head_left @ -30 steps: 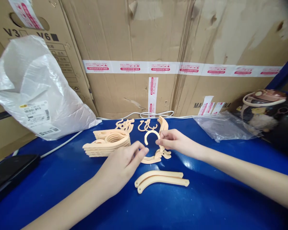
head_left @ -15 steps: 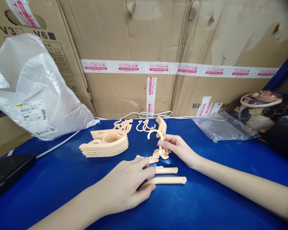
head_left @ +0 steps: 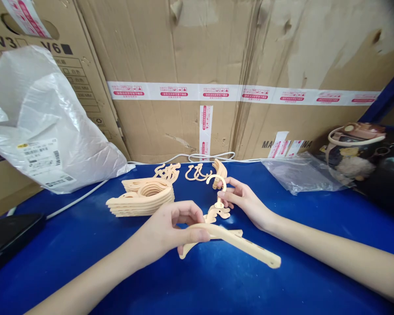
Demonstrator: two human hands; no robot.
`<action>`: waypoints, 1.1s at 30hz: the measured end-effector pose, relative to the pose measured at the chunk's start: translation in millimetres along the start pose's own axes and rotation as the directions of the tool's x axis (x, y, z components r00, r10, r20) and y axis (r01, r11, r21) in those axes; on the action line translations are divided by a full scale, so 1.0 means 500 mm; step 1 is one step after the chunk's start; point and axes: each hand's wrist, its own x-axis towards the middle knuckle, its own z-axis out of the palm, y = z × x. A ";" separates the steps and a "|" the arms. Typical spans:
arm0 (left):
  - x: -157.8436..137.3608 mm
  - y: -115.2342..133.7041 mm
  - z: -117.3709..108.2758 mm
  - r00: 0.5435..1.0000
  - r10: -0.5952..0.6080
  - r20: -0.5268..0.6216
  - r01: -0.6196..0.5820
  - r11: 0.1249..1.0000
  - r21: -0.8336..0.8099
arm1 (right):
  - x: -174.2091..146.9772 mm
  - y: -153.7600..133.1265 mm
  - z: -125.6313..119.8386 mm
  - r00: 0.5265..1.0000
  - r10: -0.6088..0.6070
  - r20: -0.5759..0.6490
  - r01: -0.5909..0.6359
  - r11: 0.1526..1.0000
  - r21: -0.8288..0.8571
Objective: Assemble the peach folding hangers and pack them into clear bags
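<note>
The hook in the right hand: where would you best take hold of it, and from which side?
Probably by the straight stem of the hook, coming from the right. The curl arches over to the left, so a pinch below it leaves the open tip clear. The right hand grips about there.

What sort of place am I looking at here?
Probably a storage or workshop corner, though I can't be sure: large taped cardboard boxes stand behind a blue tabletop, with a labelled plastic bag and a stack of matching beige parts.
</note>
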 end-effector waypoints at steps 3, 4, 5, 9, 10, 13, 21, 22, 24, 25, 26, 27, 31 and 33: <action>-0.004 0.005 -0.007 1.000 0.016 0.025 -0.010 0.979 -0.202 | 0.000 -0.001 0.001 1.000 0.009 -0.004 -0.009 1.000 -0.001; -0.006 0.007 -0.010 0.999 0.040 0.014 -0.036 0.971 -0.235 | -0.001 -0.002 0.001 1.000 0.011 -0.005 -0.011 1.000 -0.001; -0.006 0.007 -0.012 0.998 0.063 -0.002 -0.062 0.965 -0.256 | -0.001 -0.002 0.001 1.000 0.013 -0.005 -0.013 1.000 -0.002; -0.003 0.001 -0.016 0.994 0.105 -0.033 -0.109 0.981 -0.162 | -0.001 -0.001 0.001 1.000 0.021 0.003 -0.021 1.000 0.002; -0.002 -0.002 -0.015 0.994 0.109 -0.031 -0.111 0.988 -0.105 | -0.001 -0.001 0.001 1.000 0.022 0.005 -0.022 1.000 0.003; -0.003 -0.011 -0.006 0.989 0.136 -0.061 -0.128 0.984 0.121 | -0.001 0.001 0.000 1.000 0.021 0.005 -0.021 1.000 0.004; -0.013 -0.023 0.019 0.960 0.271 -0.067 -0.119 0.614 0.780 | -0.002 0.003 0.002 0.999 0.047 -0.002 -0.047 0.996 0.071; -0.011 -0.027 0.020 0.959 0.279 -0.051 -0.128 0.586 0.800 | -0.002 0.003 0.001 0.999 0.044 -0.005 -0.043 0.997 0.068; -0.006 -0.034 0.021 0.951 0.309 -0.026 -0.147 0.525 0.838 | -0.001 0.002 -0.001 0.999 0.044 0.002 -0.044 0.997 0.062; -0.004 -0.037 0.021 0.942 0.335 -0.016 -0.158 0.484 0.861 | -0.001 0.001 -0.003 0.999 0.048 0.016 -0.049 0.997 0.063; -0.002 -0.040 0.021 0.931 0.366 -0.004 -0.168 0.436 0.884 | 0.000 0.000 -0.005 0.998 0.054 0.036 -0.057 0.996 0.066; 0.000 -0.043 0.022 0.918 0.397 0.012 -0.179 0.388 0.904 | 0.001 -0.001 -0.006 0.996 0.062 0.058 -0.066 0.995 0.071; 0.002 -0.047 0.024 0.885 0.460 0.069 -0.223 0.290 0.931 | 0.002 -0.005 -0.011 0.986 0.088 0.138 -0.102 0.990 0.096; 0.001 -0.046 0.025 0.881 0.466 0.082 -0.236 0.284 0.929 | 0.002 -0.006 -0.012 0.981 0.098 0.170 -0.117 0.988 0.105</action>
